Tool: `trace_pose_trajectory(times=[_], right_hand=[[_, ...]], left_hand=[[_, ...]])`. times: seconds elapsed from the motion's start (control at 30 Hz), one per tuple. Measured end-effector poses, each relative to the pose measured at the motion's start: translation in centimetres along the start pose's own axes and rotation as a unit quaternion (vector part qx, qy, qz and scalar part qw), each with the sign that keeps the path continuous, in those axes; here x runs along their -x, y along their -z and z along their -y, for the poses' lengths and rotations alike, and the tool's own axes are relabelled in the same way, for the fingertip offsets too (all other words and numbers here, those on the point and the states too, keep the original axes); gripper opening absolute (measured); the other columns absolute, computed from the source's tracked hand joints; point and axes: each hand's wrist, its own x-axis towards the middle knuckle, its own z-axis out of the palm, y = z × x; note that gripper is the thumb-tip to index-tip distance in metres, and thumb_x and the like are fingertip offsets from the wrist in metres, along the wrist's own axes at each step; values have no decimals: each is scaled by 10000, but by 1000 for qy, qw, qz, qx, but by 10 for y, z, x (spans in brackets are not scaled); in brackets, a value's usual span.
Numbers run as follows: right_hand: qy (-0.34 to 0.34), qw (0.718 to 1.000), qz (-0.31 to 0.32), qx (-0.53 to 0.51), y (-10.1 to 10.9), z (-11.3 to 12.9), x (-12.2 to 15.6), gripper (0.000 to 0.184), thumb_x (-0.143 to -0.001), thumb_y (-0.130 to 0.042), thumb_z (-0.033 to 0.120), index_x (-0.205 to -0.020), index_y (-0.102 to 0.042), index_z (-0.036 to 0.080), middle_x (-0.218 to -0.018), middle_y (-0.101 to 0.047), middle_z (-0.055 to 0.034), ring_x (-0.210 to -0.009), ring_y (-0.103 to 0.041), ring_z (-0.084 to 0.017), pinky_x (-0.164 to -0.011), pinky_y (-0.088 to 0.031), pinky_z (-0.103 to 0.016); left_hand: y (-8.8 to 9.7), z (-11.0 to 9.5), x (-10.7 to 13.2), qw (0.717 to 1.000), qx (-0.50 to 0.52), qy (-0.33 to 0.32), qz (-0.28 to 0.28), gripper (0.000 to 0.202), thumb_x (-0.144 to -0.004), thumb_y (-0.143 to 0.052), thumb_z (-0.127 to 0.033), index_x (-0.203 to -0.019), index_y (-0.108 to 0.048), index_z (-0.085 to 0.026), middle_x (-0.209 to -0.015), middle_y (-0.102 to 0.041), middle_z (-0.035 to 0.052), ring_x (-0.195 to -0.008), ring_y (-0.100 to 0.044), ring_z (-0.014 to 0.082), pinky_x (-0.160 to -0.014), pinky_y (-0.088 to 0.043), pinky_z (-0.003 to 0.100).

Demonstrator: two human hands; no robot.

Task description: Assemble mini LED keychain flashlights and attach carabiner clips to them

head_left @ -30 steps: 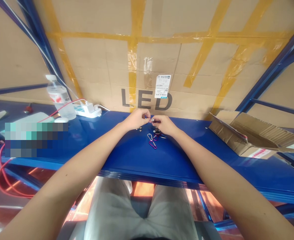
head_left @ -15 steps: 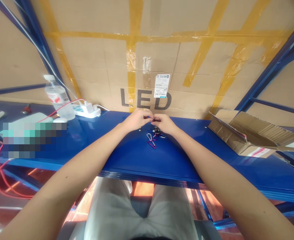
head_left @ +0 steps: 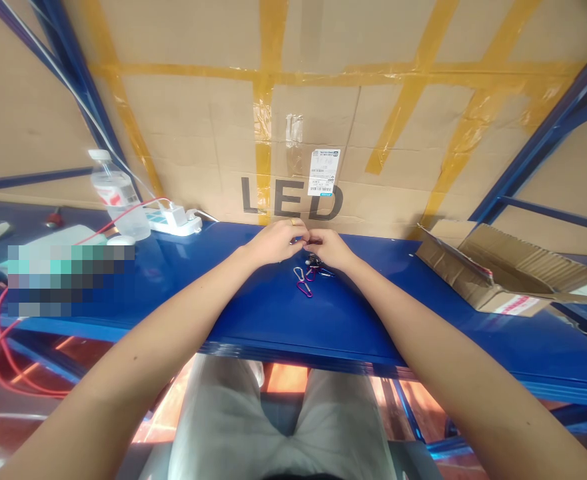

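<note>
Above carabiners [head_left: 304, 288]: left hand [head_left: 272, 241], right hand [head_left: 331, 250] curled, jointly pinching small part [head_left: 306, 243].

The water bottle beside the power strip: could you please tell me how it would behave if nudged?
The water bottle stands upright, tall and narrow, so a high push would probably tip it. Its clear, thin-looking plastic likely dents when squeezed.

Left hand [head_left: 273, 241] and right hand [head_left: 331, 250] are meeting over the far middle of the table [head_left: 253, 313], clips [head_left: 303, 281] lying just before them. Bottle [head_left: 116, 197] and power strip [head_left: 174, 219] are sitting far left, carton [head_left: 503, 273] right.
</note>
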Motion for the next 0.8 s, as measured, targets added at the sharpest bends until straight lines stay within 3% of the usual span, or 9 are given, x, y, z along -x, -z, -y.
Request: trace_pose_trajectory(times=[0.1,0.2,0.3,0.37,0.47,0.53,0.6,0.7,0.8], right_hand=[[1,1000,-6,7,1,-1,0,116,-745,-613,248,-789,-679,164,-793,-690,-11,-798,-627,-209,-786,-470,-348],[-13,1000,-19,-21,1,-2,-2,108,-724,-660,256,-786,-686,172,-783,-704,-13,-803,-643,-216,-773,-488,-353],[-41,991,-33,-124,-2,1,-3,158,-674,-720,248,-813,-687,182,-883,-751,-41,-859,-680,-230,-773,-522,-360],[-46,980,-38,-192,-3,6,-2,177,-659,-739,228,-823,-686,189,-992,-768,-67,-949,-700,-243,-816,-541,-374],[-49,976,-36,-210,-4,12,-1,170,-674,-761,217,-830,-696,191,-1046,-774,-93,-1020,-705,-253,-871,-547,-400],[-57,978,-36,-197,-4,15,-1,179,-702,-773,236,-862,-705,193,-1028,-779,-102,-1012,-711,-256,-880,-552,-424],[-52,982,-56,-172,-4,16,-2,171,-713,-781,247,-860,-712,193,-1016,-779,-104,-1007,-711,-262,-900,-552,-446],[-36,986,-68,-146,-5,16,-4,156,-695,-787,236,-836,-738,191,-1055,-775,-99,-1009,-704,-266,-929,-546,-456],[-35,987,-39,-154,-7,16,-5,190,-685,-777,231,-872,-769,200,-1070,-776,-85,-996,-703,-259,-945,-539,-459]], left_hand=[[-2,-2,0,997,45,62,11,184,-898,-570,-206,-982,-730,-172,-1031,-681,71,-825,-642,172,-735,-496,307],[0,-2,-2,992,101,80,-4,188,-884,-562,-192,-971,-727,-166,-1012,-680,63,-796,-634,151,-737,-496,296],[9,3,-4,985,123,106,-52,192,-863,-542,-161,-953,-712,-159,-935,-691,50,-808,-631,151,-743,-487,287],[18,9,-3,983,118,135,-43,197,-842,-552,-167,-966,-705,-159,-895,-701,42,-804,-624,156,-732,-475,282],[31,18,2,973,118,171,101,182,-805,-587,-203,-919,-726,-173,-836,-717,31,-734,-613,152,-684,-448,277],[35,22,5,947,132,202,210,182,-770,-633,-242,-905,-743,-191,-833,-733,27,-716,-621,155,-667,-436,274],[36,23,7,924,138,219,281,205,-738,-686,-305,-903,-755,-204,-819,-734,24,-700,-620,159,-648,-424,272],[33,21,6,907,131,222,332,272,-708,-727,-377,-919,-759,-210,-762,-707,20,-654,-597,159,-603,-401,269],[30,19,4,902,113,222,352,308,-697,-727,-360,-961,-750,-205,-753,-691,21,-637,-594,161,-591,-400,267]])
